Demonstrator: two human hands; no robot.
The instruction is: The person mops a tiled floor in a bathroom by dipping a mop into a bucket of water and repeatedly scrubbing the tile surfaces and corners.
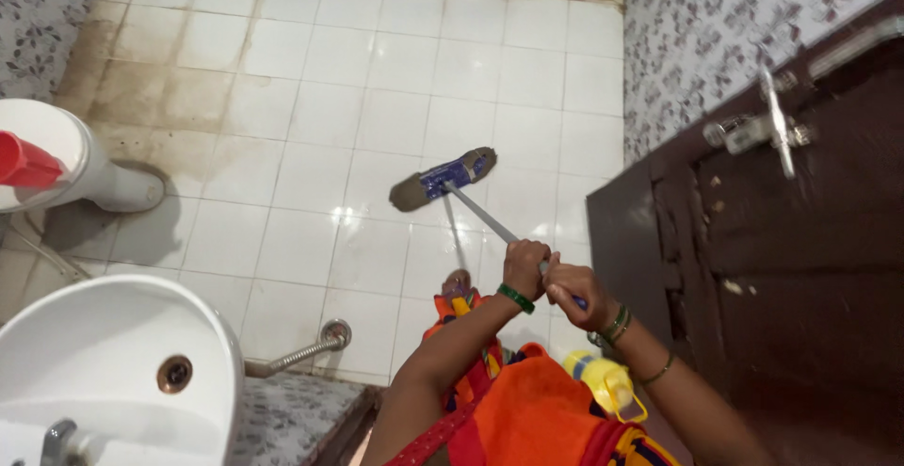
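Both hands on the brush handle. My left hand is wrapped shut around it, and my right hand is closed on it just behind, nearer me. Fingers fully curled, no gap showing.

Brush head sits flat on the floor, out past my hands, roughly mid-room, well apart from the toilet. It's about level with the near edge of the door.

Risks as I see them:
- Tiles around the head look wet and glossy. Slip hazard, since my foot is just behind the head on the same shiny patch.
- Door is close to my right hand. A wide stroke that way could knock my knuckles or the handle on its edge or the latch.
- Yellow bottle hangs just under my right wrist. It could swing into the handle or snag on cloth.
- Brown staining runs from the toilet base along the wall; pushing dirty water back toward the head's clean patch would spread it.
- Basin and its hose are on the toilet side, near enough to catch a long backswing.
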